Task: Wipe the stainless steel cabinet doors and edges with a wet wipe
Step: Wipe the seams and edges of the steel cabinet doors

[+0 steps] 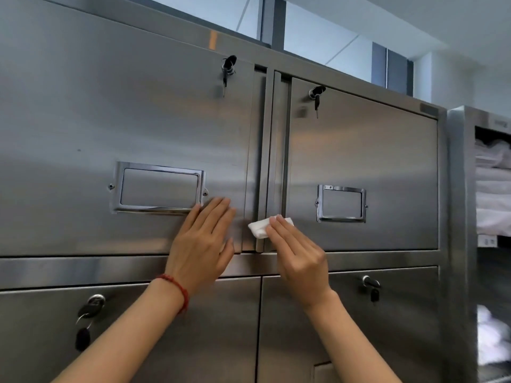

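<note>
A stainless steel cabinet fills the view, with an upper left door and an upper right door. Between them runs a vertical steel edge strip. My right hand presses a folded white wet wipe against the lower part of that strip, fingers flat over the wipe. My left hand, with a red string at the wrist, lies flat and open on the upper left door, just below its label holder.
Keys hang in locks on the upper doors and the lower doors. A second label holder sits on the right door. An open steel shelf unit with folded white linen stands at the right.
</note>
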`<control>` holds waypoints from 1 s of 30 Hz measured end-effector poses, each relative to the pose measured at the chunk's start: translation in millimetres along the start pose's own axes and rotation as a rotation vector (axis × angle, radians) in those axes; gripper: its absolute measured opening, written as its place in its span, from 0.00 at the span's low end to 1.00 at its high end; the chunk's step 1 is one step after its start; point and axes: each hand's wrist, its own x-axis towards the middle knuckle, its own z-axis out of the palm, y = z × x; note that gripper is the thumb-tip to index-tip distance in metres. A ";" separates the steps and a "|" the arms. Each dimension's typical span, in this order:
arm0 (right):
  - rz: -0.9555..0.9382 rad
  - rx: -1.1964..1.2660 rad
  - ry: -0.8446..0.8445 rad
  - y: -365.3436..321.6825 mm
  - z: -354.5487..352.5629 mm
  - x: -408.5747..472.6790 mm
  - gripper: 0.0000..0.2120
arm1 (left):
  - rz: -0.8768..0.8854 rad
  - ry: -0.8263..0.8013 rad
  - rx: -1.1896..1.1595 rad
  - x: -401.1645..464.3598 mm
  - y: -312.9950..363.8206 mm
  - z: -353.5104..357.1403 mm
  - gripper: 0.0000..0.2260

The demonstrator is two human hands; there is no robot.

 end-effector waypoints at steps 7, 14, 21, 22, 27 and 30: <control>0.019 0.038 0.058 1.6 -28.4 -33.7 0.13 | -0.029 -0.054 -0.010 -30.4 40.1 1.1 0.23; 0.034 0.106 0.038 24.9 -61.8 -71.8 0.15 | -0.044 -0.087 0.025 -42.1 94.8 3.6 0.22; 0.062 0.182 0.047 56.7 -96.9 -98.7 0.13 | -0.094 -0.123 0.026 -46.4 165.8 11.0 0.23; 0.067 0.196 0.050 59.0 -100.1 -102.6 0.11 | -0.092 -0.136 0.033 -47.8 173.7 12.0 0.23; 0.131 0.281 0.040 63.7 -103.2 -131.8 0.11 | -0.105 -0.194 0.071 -61.3 196.2 21.2 0.22; 0.181 0.315 0.023 58.7 -102.4 -152.3 0.11 | -0.137 -0.227 0.070 -76.8 203.3 28.2 0.22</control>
